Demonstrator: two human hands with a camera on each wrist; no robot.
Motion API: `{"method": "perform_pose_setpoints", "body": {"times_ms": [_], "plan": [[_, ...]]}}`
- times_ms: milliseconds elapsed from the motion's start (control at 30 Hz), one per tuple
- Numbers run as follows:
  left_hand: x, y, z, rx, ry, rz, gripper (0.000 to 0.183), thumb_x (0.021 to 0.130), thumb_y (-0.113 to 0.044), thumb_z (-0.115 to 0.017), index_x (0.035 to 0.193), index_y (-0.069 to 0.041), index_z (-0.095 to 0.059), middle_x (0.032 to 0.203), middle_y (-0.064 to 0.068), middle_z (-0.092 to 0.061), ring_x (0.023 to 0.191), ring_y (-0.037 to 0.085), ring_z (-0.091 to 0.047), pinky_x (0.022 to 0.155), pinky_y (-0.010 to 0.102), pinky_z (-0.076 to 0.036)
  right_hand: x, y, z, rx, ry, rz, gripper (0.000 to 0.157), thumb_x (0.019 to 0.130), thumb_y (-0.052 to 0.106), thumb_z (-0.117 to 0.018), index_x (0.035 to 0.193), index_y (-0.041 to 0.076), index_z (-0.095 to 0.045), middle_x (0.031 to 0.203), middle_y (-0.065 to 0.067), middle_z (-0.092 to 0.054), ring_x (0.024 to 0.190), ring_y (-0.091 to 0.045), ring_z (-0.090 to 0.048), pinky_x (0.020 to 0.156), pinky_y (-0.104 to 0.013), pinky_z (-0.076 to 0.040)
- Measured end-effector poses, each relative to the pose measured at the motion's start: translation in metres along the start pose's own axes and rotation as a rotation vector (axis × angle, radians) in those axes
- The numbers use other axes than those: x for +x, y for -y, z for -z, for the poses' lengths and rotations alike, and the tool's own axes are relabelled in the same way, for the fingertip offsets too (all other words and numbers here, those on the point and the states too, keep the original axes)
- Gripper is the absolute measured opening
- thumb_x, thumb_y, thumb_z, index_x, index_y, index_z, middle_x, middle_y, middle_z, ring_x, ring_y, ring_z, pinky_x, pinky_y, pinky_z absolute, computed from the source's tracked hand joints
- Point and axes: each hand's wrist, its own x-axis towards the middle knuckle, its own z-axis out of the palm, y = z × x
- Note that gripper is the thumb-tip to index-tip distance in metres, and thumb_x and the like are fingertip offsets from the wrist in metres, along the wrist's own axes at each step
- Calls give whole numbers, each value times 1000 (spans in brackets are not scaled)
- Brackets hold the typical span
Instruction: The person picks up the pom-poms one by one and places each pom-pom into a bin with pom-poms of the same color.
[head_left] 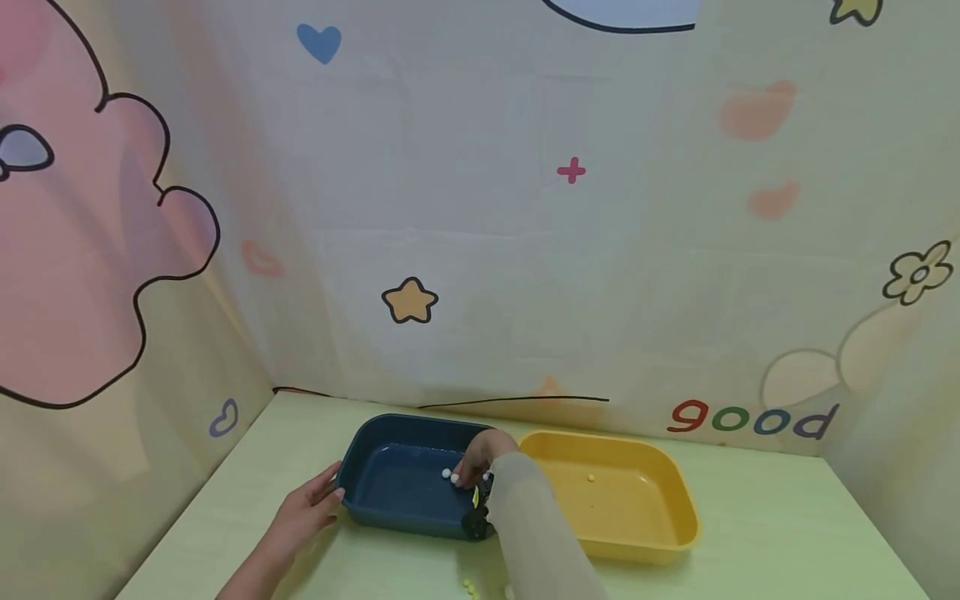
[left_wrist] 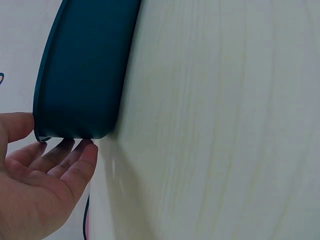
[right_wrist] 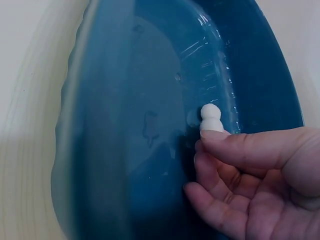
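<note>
Well, on my feeds the person's two hands are apart, one at the left end of the blue tub (head_left: 405, 483) and one inside it. The left hand (head_left: 303, 504) holds that end: from its wrist view I see the thumb on the rim and the fingertips against the outer wall. The right hand (head_left: 483, 454) pinches some white beads (right_wrist: 211, 117) between thumb and fingers, low over the tub's floor; I make out two round lobes, and the thumb hides the rest.

The blue tub stands near the back edge of the tabletop (head_left: 765, 525), left of its middle. Just beside it, toward the right edge, sits a yellow tub (head_left: 637, 508) with one small yellow bead (head_left: 591, 478) in it. A pale sleeve (head_left: 532, 517) crosses between the two, so I can't tell whether they touch. Nearer the front of the tabletop, in front of both tubs, I see a short row of yellow beads (head_left: 469, 587), cut off by my head view. Behind the back edge hangs a printed cloth (head_left: 487, 167) with hearts, stars and the word "good".
</note>
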Motion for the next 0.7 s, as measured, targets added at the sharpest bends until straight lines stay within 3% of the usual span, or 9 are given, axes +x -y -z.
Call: {"method": "perform_pose_setpoints", "body": {"times_ms": [167,333,533,700], "plan": [[0,1,1,9,-3,4,55,106,-9,-50,156,7,-32,153,39,-38,140,51,-47,97,51,-59,3,0,1,24,52,-9,19,97,-1,-63,109,-1,-77,124,-14,-76,117,-26,-72,114,-41,-49],[0,-1,0,10,-5,18,55,106,-9,-49,156,6,-32,154,38,-38,141,51,-46,99,51,-58,4,-1,1,46,41,-13,18,97,-1,-63,106,0,-78,120,-14,-77,107,-24,-74,114,-42,-49],[0,-1,-1,13,-2,17,55,107,-9,-50,156,6,-33,154,38,-38,141,51,-46,99,51,-58,-2,-2,0,81,-1,22,16,98,0,-63,102,-2,-78,97,-10,-78,85,-17,-69,102,-37,-57],[0,-1,0,16,-4,11,55,106,-9,-50,156,6,-32,154,38,-38,141,51,-47,98,51,-58,-9,-1,0,152,-18,105,16,98,-1,-61,100,-3,-76,77,-2,-66,73,-13,-61,85,-31,-60]]}}
